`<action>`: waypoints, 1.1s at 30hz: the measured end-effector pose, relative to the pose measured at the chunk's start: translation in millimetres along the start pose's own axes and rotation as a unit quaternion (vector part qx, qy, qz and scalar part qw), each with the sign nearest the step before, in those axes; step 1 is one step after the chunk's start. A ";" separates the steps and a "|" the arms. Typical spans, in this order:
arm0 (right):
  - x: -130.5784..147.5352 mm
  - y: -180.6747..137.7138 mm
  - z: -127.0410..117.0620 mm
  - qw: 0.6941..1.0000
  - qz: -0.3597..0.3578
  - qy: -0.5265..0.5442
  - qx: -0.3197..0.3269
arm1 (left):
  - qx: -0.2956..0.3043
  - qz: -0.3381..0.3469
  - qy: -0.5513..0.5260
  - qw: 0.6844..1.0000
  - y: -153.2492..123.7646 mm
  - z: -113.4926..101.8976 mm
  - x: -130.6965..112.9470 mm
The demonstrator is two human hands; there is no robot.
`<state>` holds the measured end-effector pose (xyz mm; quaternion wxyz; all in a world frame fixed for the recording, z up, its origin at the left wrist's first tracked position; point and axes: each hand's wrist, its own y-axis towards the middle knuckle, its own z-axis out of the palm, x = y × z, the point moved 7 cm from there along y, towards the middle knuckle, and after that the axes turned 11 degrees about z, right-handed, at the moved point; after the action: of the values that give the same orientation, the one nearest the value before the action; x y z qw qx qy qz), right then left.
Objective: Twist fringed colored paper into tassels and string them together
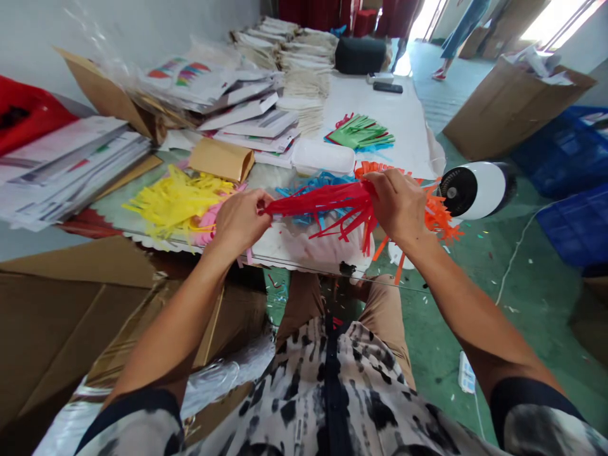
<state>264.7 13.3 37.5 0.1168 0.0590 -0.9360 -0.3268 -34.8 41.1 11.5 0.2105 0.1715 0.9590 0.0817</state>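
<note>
At frame centre, my left hand (241, 221) fingertip-pinches the red fringed tassel (318, 200) by its narrow end, right hand (399, 204) fingers clamped farther along, presumably keeping it taut.

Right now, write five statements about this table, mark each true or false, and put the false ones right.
1. The left hand and the right hand both hold the red tassel. True.
2. The yellow fringe lies nearer the right hand than the left. False: it lies nearer the left hand.
3. Some blue fringe shows from behind the red tassel. True.
4. The orange fringe lies beside the left hand. False: it is beside the right hand.
5. The green fringe lies farther from the person than the red tassel. True.
</note>
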 end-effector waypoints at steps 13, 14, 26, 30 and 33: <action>42.7 -12.8 -14.1 0.996 -0.049 0.050 0.049 | 0.015 0.258 -0.112 0.960 30.3 47.4 -99.5; 42.1 -14.1 -14.4 0.996 -0.051 0.049 0.053 | 0.033 0.246 -0.145 0.958 36.2 57.2 -98.1; -27.3 -10.3 41.3 0.974 0.151 0.107 0.132 | 0.030 0.196 -0.268 0.943 43.1 58.1 -70.6; -28.0 7.0 2.7 0.992 0.098 0.065 0.049 | 0.000 0.190 -0.143 0.971 45.9 30.8 -52.0; -11.9 12.2 -25.8 1.000 0.001 -0.001 -0.003 | -0.040 0.209 -0.042 0.976 43.5 -1.0 -40.5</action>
<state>282.4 9.6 62.6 0.1168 0.0576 -0.9350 -0.3298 12.1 66.7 37.7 0.2358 0.3624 0.8883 0.1550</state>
